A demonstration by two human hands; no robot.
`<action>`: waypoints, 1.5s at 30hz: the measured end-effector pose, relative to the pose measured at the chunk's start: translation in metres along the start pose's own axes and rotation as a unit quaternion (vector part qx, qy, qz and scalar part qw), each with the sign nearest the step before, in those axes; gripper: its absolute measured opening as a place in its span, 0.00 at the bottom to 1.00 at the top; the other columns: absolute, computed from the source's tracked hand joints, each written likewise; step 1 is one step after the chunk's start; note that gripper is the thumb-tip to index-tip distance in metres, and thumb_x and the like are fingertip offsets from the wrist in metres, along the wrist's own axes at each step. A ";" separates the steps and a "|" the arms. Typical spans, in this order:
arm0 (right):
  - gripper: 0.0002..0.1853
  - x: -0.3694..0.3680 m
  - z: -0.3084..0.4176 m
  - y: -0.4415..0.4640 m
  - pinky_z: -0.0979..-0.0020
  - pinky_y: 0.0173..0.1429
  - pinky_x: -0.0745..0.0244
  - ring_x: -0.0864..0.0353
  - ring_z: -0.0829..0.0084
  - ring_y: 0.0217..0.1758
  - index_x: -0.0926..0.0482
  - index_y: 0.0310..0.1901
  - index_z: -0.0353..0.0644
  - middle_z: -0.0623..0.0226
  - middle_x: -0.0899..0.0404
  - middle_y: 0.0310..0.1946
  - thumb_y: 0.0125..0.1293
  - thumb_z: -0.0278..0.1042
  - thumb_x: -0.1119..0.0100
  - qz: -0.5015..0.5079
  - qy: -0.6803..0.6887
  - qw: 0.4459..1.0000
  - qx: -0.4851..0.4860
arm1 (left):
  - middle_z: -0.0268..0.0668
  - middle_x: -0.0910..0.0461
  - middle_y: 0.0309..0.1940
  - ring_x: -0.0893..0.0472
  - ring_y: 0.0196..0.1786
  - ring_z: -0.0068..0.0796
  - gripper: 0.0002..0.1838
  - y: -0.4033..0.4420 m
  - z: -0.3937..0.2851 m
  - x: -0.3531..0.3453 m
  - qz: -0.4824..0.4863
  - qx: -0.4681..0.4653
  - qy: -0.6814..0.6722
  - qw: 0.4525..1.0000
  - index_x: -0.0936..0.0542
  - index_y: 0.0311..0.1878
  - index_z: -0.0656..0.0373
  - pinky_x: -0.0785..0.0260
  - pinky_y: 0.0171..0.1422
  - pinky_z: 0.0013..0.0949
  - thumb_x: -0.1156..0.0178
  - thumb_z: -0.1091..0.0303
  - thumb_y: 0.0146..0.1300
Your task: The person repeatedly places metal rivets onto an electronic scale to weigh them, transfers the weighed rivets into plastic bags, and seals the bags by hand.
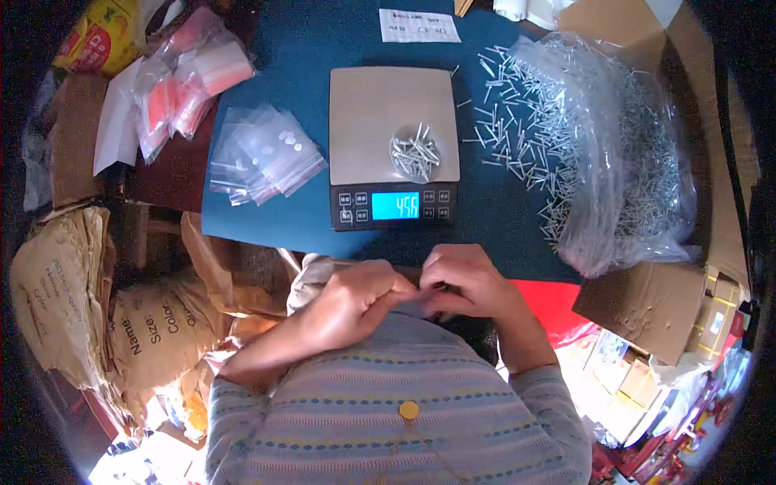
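Observation:
My left hand (360, 301) and my right hand (470, 283) meet in front of my chest, just off the near table edge. Both are closed, thumbs and fingers pinched together; whatever is between them is too small or hidden to make out. Beyond them stands a digital scale (356, 121), its blue display (395, 206) lit with digits like 456. A small clear round dish (396, 171) on its pan holds several silver nails or screws (415, 151). To the left lie overlapping clear zip bags (259, 174) with small white spots on them.
At right, a large clear plastic bag (598, 162) spills silver nails or screws (517, 121) onto the blue tabletop (291, 81). A handwritten label (419, 26) lies at the back. Bagged orange-edged packets (194, 73) sit at far left, brown paper packages (162, 323) below, an open cardboard box (647, 307) at right.

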State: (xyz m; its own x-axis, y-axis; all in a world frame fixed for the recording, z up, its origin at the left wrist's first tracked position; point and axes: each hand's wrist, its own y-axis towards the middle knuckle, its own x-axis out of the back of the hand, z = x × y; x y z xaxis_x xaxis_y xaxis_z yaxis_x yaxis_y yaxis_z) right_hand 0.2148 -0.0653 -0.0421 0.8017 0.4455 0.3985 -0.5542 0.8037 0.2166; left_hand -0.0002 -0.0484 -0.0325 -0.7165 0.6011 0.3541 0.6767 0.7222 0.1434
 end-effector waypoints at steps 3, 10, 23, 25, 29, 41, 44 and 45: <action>0.10 0.002 0.003 -0.005 0.64 0.32 0.26 0.21 0.60 0.31 0.25 0.33 0.42 0.62 0.23 0.28 0.53 0.33 0.34 -0.015 0.000 1.000 -0.011 | 0.37 0.21 0.26 0.21 0.28 0.36 0.05 0.002 0.001 -0.005 -0.016 0.010 -0.023 1.000 0.20 0.31 0.60 0.33 0.31 0.34 0.37 0.79 0.51; 0.06 -0.002 -0.001 -0.008 0.62 0.31 0.28 0.22 0.58 0.29 0.24 0.31 0.41 0.61 0.24 0.26 0.57 0.33 0.38 -0.009 -0.047 0.999 -0.015 | 0.38 0.23 0.26 0.23 0.27 0.38 0.07 0.001 0.004 0.001 0.055 0.003 -0.050 0.997 0.22 0.33 0.62 0.32 0.31 0.34 0.33 0.76 0.51; 0.06 -0.001 -0.011 0.005 0.65 0.34 0.29 0.23 0.60 0.29 0.23 0.30 0.37 0.59 0.25 0.25 0.57 0.30 0.38 -0.077 -0.037 0.992 -0.088 | 0.35 0.24 0.38 0.24 0.49 0.37 0.11 0.010 0.009 0.012 -0.034 -0.183 0.025 0.982 0.24 0.29 0.56 0.37 0.56 0.43 0.30 0.70 0.47; 0.07 0.006 -0.017 0.011 0.66 0.36 0.28 0.22 0.62 0.32 0.23 0.32 0.36 0.60 0.23 0.28 0.56 0.30 0.38 -0.111 -0.055 0.989 -0.075 | 0.37 0.26 0.44 0.26 0.54 0.41 0.10 0.010 0.012 0.019 -0.005 -0.209 0.064 0.976 0.24 0.28 0.56 0.37 0.56 0.43 0.30 0.69 0.48; 0.29 0.040 -0.036 0.037 0.68 0.54 0.31 0.27 0.62 0.54 0.29 0.52 0.40 0.58 0.27 0.49 0.47 0.32 0.28 -0.243 -0.166 0.955 -0.020 | 0.44 0.30 0.53 0.30 0.59 0.48 0.08 0.013 0.001 0.032 -0.018 -0.128 0.169 0.977 0.24 0.31 0.57 0.39 0.60 0.50 0.33 0.69 0.52; 0.34 0.037 -0.050 0.065 0.70 0.59 0.34 0.28 0.74 0.55 0.35 0.52 0.39 0.65 0.27 0.47 0.43 0.24 0.28 -0.236 0.232 0.939 -0.092 | 0.45 0.24 0.36 0.22 0.39 0.42 0.07 0.028 0.019 0.033 -0.115 -0.034 0.124 0.985 0.22 0.37 0.64 0.29 0.43 0.37 0.39 0.80 0.54; 0.30 0.055 -0.028 0.072 0.73 0.57 0.34 0.29 0.76 0.52 0.34 0.52 0.39 0.68 0.28 0.46 0.43 0.23 0.35 -0.123 0.215 0.966 -0.077 | 0.44 0.27 0.36 0.22 0.38 0.41 0.10 0.039 0.019 0.025 -0.142 -0.018 0.112 0.983 0.21 0.37 0.63 0.28 0.42 0.35 0.39 0.84 0.50; 0.25 0.054 -0.017 0.078 0.73 0.55 0.34 0.28 0.75 0.48 0.30 0.47 0.39 0.69 0.28 0.43 0.42 0.24 0.41 -0.118 0.223 0.965 -0.067 | 0.43 0.27 0.36 0.22 0.37 0.42 0.11 0.041 0.018 0.024 -0.133 -0.034 0.139 0.981 0.21 0.38 0.62 0.28 0.40 0.36 0.39 0.83 0.50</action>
State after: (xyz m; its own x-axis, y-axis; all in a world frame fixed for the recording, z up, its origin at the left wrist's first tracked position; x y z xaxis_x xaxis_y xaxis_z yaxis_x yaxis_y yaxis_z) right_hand 0.2189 0.0277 -0.0189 0.9354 0.3453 -0.0767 -0.3345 0.9340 0.1251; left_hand 0.0077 0.0018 -0.0344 -0.8017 0.2711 0.5328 0.4887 0.8105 0.3229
